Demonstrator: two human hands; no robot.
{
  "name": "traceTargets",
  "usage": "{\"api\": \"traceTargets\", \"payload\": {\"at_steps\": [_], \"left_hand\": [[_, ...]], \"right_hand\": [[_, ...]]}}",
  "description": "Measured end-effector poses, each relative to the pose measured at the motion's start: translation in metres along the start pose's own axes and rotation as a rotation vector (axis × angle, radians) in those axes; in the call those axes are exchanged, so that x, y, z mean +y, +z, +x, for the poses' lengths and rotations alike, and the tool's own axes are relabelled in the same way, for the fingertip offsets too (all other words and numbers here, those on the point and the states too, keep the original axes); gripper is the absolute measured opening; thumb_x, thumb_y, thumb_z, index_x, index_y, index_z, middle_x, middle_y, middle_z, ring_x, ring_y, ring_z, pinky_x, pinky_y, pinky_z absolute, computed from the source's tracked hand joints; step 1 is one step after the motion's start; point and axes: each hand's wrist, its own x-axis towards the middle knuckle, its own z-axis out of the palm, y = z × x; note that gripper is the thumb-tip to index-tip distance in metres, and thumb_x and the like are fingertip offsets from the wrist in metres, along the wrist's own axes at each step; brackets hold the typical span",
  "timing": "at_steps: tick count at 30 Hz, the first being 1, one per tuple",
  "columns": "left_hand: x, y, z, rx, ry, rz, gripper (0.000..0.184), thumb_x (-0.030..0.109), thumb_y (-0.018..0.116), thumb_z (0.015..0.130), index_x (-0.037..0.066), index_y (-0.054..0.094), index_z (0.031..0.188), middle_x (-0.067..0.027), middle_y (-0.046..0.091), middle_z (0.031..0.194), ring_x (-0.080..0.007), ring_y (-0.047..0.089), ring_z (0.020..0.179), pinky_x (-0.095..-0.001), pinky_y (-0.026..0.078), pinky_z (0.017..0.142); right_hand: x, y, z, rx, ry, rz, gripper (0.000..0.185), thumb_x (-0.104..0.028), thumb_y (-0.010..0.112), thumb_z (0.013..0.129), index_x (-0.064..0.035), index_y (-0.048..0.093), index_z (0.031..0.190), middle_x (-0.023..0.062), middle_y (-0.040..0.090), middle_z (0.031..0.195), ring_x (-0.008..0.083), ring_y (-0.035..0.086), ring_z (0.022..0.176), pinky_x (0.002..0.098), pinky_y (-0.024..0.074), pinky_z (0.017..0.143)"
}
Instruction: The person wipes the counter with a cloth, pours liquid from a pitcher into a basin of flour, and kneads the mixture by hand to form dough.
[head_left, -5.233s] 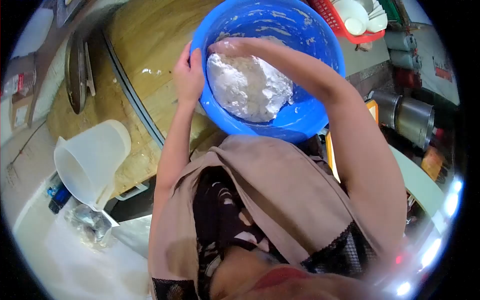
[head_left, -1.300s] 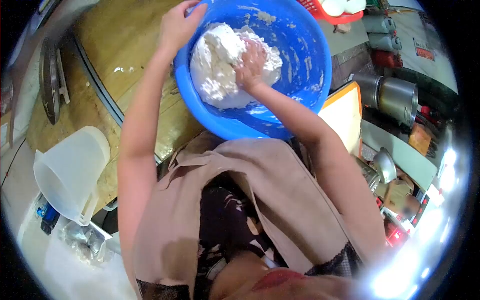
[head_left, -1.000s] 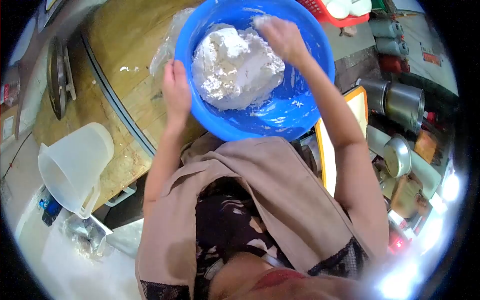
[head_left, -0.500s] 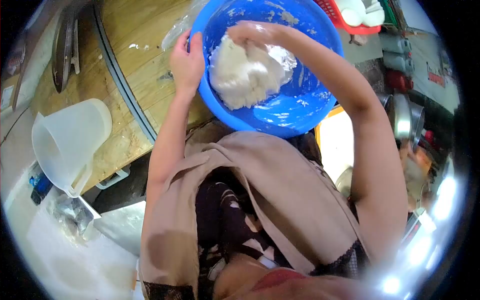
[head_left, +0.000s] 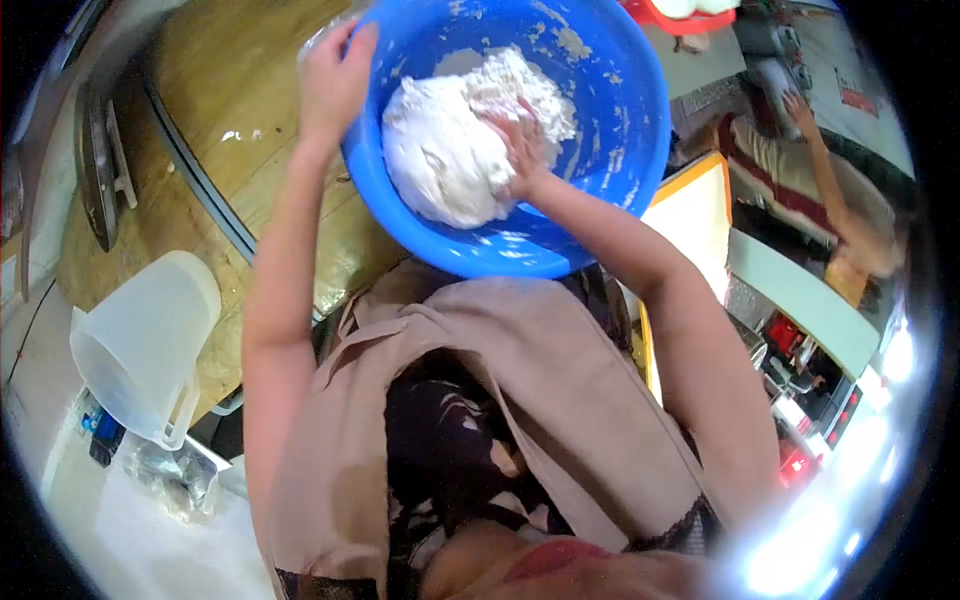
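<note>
A large blue plastic basin point(head_left: 625, 190) sits against the front of my apron. Inside it lies a mass of wet white dough point(head_left: 435, 150), smooth and bulging on the left, rougher toward the back. My left hand point(head_left: 338, 85) grips the basin's left rim, its fingers curled over the edge. At the right side of the mass, my right hand point(head_left: 515, 155) is sunk into the dough with bent fingers, some of them hidden. White smears stick to the basin's inner wall.
A translucent pitcher point(head_left: 150, 330) lies tilted on the wooden table point(head_left: 205, 90) at left. Beyond the basin is a red basket point(head_left: 690, 18) with white items. Another person point(head_left: 815, 185) is at the right, one arm outstretched, near an orange-edged white board point(head_left: 695, 225).
My right hand has moved from the far side of the dough to its right side, and the dough's shape has changed. The view has shifted, and another person now shows at right.
</note>
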Motion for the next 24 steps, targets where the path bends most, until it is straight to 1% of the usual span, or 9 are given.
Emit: {"api": "traceTargets", "payload": {"at_steps": [4, 7, 10, 12, 14, 19, 20, 22, 24], "left_hand": [[0.018, -0.002, 0.014, -0.051, 0.082, 0.209, 0.038, 0.030, 0.046, 0.083, -0.005, 0.057, 0.091, -0.0118, 0.061, 0.074, -0.0169, 0.054, 0.068, -0.0300, 0.043, 0.066], [0.015, -0.010, -0.006, -0.063, 0.046, 0.046, 0.040, 0.033, 0.044, 0.084, -0.005, 0.056, 0.084, -0.0105, 0.059, 0.071, -0.0169, 0.053, 0.065, -0.0315, 0.042, 0.064], [0.027, -0.017, -0.058, -0.069, -0.337, -0.012, 0.035, 0.029, 0.044, 0.086, -0.004, 0.054, 0.083, -0.0091, 0.059, 0.072, -0.0154, 0.052, 0.068, -0.0314, 0.041, 0.065], [0.028, 0.000, -0.086, 0.203, -0.221, -0.058, 0.031, 0.024, 0.043, 0.088, -0.004, 0.055, 0.092, -0.0086, 0.059, 0.080, -0.0141, 0.052, 0.073, -0.0292, 0.041, 0.067], [0.023, 0.003, -0.095, 0.204, -0.222, -0.070, 0.029, 0.022, 0.043, 0.088, -0.004, 0.054, 0.097, -0.0091, 0.059, 0.084, -0.0141, 0.052, 0.076, -0.0284, 0.041, 0.070], [0.030, 0.011, -0.088, 0.288, -0.254, -0.146, 0.031, 0.020, 0.045, 0.088, -0.004, 0.051, 0.108, -0.0108, 0.058, 0.095, -0.0155, 0.053, 0.083, -0.0272, 0.042, 0.075], [0.033, 0.011, -0.088, 0.285, -0.267, -0.134, 0.032, 0.019, 0.046, 0.088, -0.004, 0.050, 0.108, -0.0112, 0.059, 0.096, -0.0159, 0.054, 0.085, -0.0275, 0.042, 0.076], [0.033, 0.011, -0.094, 0.288, -0.287, -0.119, 0.032, 0.019, 0.046, 0.088, -0.004, 0.050, 0.109, -0.0116, 0.059, 0.097, -0.0162, 0.054, 0.087, -0.0277, 0.042, 0.077], [0.031, 0.009, -0.092, 0.277, -0.296, -0.141, 0.032, 0.018, 0.048, 0.087, -0.004, 0.050, 0.109, -0.0118, 0.059, 0.097, -0.0158, 0.054, 0.087, -0.0271, 0.042, 0.077]], "right_hand": [[-0.037, -0.040, 0.045, -0.073, 0.154, -0.136, 0.071, -0.041, 0.055, 0.059, -0.0078, 0.041, 0.120, 0.0144, 0.043, 0.118, 0.0332, 0.042, 0.106, 0.0490, 0.0149, 0.103], [-0.055, -0.115, 0.067, -0.542, 0.112, -0.029, 0.052, -0.027, 0.046, 0.077, -0.0058, 0.038, 0.124, 0.0181, 0.039, 0.127, 0.0313, 0.035, 0.119, 0.0454, 0.0215, 0.103], [-0.019, -0.142, 0.064, -0.387, 0.204, 0.109, 0.049, -0.030, 0.045, 0.079, -0.0055, 0.043, 0.122, 0.0157, 0.045, 0.123, 0.0285, 0.042, 0.114, 0.0396, 0.0262, 0.101], [0.035, -0.129, 0.063, -0.333, 0.698, 0.486, 0.047, -0.034, 0.045, 0.080, -0.0030, 0.050, 0.116, 0.0128, 0.051, 0.116, 0.0237, 0.045, 0.111, 0.0359, 0.0318, 0.096], [0.077, -0.102, 0.067, -0.279, 1.182, 0.687, 0.047, -0.039, 0.044, 0.080, -0.0005, 0.056, 0.105, 0.0113, 0.056, 0.108, 0.0209, 0.051, 0.096, 0.0309, 0.0381, 0.083], [0.090, -0.061, 0.115, -0.344, 1.622, 1.086, 0.052, -0.046, 0.043, 0.078, -0.0013, 0.057, 0.101, 0.0072, 0.059, 0.101, 0.0202, 0.051, 0.093, 0.0288, 0.0360, 0.083], [0.069, -0.060, 0.129, -0.317, 1.602, 0.829, 0.053, -0.047, 0.042, 0.079, -0.0036, 0.055, 0.108, 0.0102, 0.056, 0.109, 0.0228, 0.050, 0.099, 0.0319, 0.0339, 0.088], [0.052, -0.032, 0.135, -0.343, 1.158, 0.545, 0.055, -0.049, 0.041, 0.080, -0.0082, 0.051, 0.116, 0.0113, 0.052, 0.115, 0.0247, 0.047, 0.105, 0.0344, 0.0301, 0.094], [0.032, -0.034, 0.149, -0.486, 1.089, 0.691, 0.057, -0.051, 0.040, 0.081, -0.0105, 0.048, 0.119, 0.0132, 0.050, 0.117, 0.0252, 0.045, 0.108, 0.0358, 0.0288, 0.095]]}}
